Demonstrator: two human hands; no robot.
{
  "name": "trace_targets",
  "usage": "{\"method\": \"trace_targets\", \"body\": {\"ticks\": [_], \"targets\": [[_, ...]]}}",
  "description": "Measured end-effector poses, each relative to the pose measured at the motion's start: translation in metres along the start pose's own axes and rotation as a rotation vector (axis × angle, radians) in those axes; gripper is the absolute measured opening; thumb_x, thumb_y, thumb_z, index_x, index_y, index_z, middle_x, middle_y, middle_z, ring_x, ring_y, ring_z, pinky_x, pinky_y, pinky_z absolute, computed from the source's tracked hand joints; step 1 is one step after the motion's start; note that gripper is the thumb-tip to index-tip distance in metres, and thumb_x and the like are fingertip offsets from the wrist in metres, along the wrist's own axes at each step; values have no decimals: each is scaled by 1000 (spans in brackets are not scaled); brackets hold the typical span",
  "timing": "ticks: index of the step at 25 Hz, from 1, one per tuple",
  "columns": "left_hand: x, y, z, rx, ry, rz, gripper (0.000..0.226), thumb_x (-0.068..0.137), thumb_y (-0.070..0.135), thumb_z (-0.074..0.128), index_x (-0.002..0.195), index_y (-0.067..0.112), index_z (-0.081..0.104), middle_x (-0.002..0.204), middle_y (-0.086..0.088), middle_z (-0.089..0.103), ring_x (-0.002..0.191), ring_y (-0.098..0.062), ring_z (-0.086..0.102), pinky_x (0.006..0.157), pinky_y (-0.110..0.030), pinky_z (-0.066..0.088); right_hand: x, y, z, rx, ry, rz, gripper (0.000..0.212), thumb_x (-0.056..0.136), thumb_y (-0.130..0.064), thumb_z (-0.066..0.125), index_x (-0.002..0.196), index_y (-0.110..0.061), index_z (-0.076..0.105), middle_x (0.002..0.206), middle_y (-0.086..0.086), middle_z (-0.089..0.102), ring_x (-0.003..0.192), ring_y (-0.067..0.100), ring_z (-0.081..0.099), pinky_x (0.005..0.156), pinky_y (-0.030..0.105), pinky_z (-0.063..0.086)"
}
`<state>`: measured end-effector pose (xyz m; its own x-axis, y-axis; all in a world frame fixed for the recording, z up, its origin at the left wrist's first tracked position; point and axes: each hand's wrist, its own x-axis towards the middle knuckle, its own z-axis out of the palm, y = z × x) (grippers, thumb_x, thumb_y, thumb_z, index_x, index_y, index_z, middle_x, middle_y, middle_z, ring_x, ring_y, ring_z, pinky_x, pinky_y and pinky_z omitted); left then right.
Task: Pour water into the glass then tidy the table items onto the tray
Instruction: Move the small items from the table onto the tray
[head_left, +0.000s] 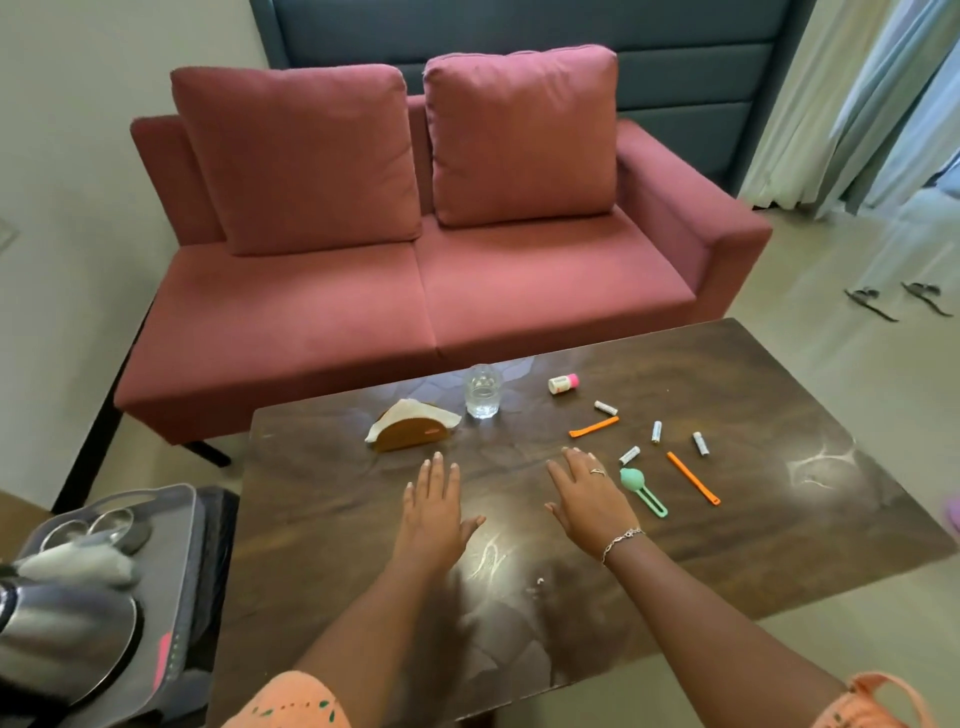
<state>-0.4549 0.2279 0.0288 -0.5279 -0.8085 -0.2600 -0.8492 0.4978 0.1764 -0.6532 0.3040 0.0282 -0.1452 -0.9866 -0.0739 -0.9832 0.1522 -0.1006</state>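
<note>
A clear glass (483, 391) with some water stands near the far edge of the dark wooden table (779, 545). Left of it is a wooden napkin holder (410, 433) with white napkins. Scattered to the right lie a small white bottle with a pink cap (563, 383), several small batteries (656, 432), two orange strips (693, 478) and a green tool (643, 490). My left hand (434, 506) and my right hand (589, 499) rest flat and empty on the table, fingers spread. A grey tray (179, 561) sits at the left, holding a metal kettle (67, 629) and spoons.
A pink two-seat sofa (415, 291) stands directly behind the table. Curtains (872, 104) hang at the right, with sandals (893, 301) on the floor below them. The tray sits on a dark stand beside the table's left edge.
</note>
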Motion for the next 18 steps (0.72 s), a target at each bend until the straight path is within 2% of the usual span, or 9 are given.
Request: {"method": "trace_targets", "body": {"ticks": [6,11,15,18], "targets": [[45,14,-10,25,-38,87,74,94,51,33,147,12,-2,157,-12,-10,145,-26,-11,119,-42,3,23,33,-1,1,-7,57,51,90,-32,48,134,-10,32,147,21,25,137,30,22,117,39,11],[78,47,-11,58,-86,170,72,94,51,32,147,11,4,158,-11,-1,146,-25,-5,119,-41,4,30,73,6,42,-39,141,47,90,-32,49,130,-11,36,140,17,33,131,31,31,114,37,17],[108,82,1,102,-142,220,67,95,49,34,145,9,14,157,-11,11,146,-25,4,119,-42,7,34,127,20,124,-94,228,42,89,-28,52,126,-12,40,131,11,44,121,28,42,101,34,35],[138,106,6,131,-152,204,53,95,38,39,138,9,29,148,-12,29,140,-25,21,117,-40,15,41,173,25,151,-132,267,35,88,-24,52,120,-12,45,119,10,52,109,29,49,90,34,38]]}}
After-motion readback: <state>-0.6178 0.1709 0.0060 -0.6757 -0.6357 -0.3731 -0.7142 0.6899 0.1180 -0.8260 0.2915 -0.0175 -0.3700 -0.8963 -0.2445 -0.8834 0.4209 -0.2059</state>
